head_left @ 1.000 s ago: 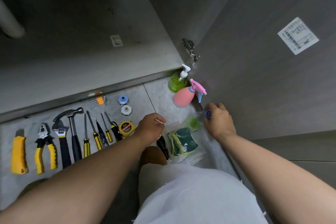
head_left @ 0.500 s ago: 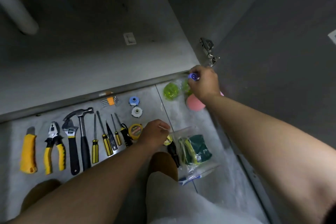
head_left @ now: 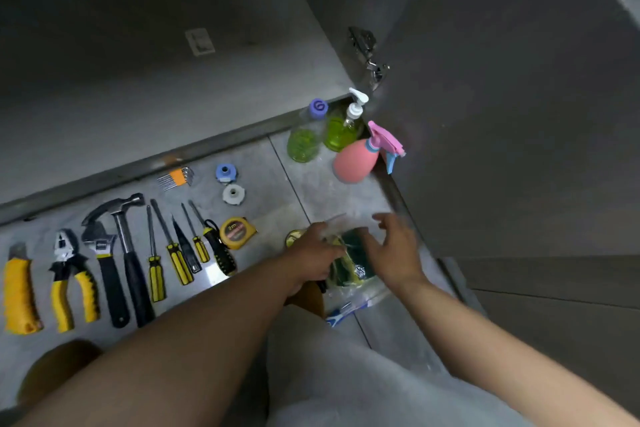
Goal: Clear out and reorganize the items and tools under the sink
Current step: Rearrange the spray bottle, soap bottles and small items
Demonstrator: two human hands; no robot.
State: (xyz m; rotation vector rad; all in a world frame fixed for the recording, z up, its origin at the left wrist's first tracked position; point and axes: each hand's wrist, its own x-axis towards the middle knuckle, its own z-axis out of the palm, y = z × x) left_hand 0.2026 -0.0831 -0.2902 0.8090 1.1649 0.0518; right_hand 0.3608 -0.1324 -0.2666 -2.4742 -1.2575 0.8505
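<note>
Underfoot, grey tiled floor (head_left: 298, 191), tool-strewn.

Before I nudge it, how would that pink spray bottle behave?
The pink spray bottle seems top-heavy, so it may tip. It looks like light plastic, though its fill is hidden. Tipped, its rounded body could roll into the green bottle.

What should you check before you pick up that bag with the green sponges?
1. Left hand on the plastic bag: ok, it rests on the bag's left edge.
2. Right hand gripping the bag: not ok, fingers spread open above it.
3. Bag sealed so the sponges stay in: cannot tell.
4. Purple-capped bottle upright and out of the way: ok, beside the pump bottle.
5. Pink spray bottle clear of the hands: ok.
6. Tape measure clear of the bag: ok.
</note>
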